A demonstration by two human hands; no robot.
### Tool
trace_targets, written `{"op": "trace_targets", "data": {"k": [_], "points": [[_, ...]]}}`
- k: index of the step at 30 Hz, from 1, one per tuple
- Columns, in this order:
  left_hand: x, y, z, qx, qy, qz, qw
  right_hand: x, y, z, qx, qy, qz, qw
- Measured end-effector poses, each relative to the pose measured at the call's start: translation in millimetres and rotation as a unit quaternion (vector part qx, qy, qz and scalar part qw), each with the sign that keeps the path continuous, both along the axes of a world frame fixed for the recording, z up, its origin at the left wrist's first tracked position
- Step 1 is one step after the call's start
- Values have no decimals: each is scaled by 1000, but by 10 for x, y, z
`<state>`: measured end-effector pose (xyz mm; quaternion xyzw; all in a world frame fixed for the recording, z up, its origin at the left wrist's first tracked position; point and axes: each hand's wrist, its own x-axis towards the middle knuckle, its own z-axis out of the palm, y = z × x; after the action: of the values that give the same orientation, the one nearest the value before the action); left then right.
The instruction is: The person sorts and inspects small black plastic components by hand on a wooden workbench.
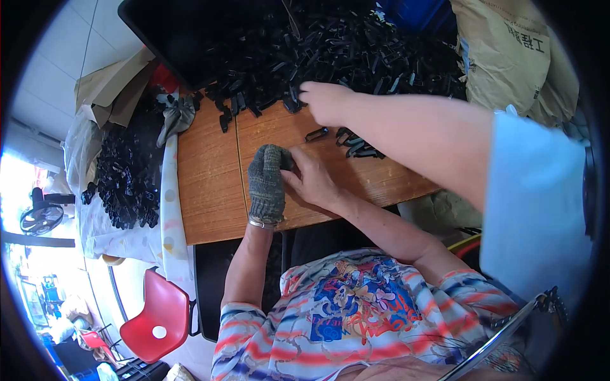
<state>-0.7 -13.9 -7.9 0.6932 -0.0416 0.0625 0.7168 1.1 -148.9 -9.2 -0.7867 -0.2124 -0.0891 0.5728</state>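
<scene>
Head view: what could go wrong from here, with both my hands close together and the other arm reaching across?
The co-worker's hand is just beyond the bare right hand, so the two might bump. The co-worker's forearm passes close to the small cluster of black parts and could scatter it. Loose pieces at the edge of the black pile might slide nearer.

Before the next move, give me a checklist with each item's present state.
1. Left hand covered: ok, it wears a knitted grey glove.
2. Right hand covered: not ok, bare.
3. Piece secure between the fingers: cannot tell, hidden from view.
4. Other hands away: not ok, a co-worker's hand is at the large black pile.
5. Loose black pieces near the right hand: ok, on the wooden table.
</scene>
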Motion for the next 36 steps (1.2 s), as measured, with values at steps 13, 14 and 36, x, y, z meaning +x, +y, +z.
{"op": "trace_targets", "data": {"k": [13, 14, 36], "points": [[392, 565, 164, 261, 109, -51, 958, 474, -539, -30, -309, -166, -55, 935], [437, 500, 327, 350, 111, -57, 928, 530, -607, -113, -311, -136, -60, 939], [1127, 592, 285, 656, -14, 34, 754, 255, -345, 109, -127, 34, 77, 988]]}}
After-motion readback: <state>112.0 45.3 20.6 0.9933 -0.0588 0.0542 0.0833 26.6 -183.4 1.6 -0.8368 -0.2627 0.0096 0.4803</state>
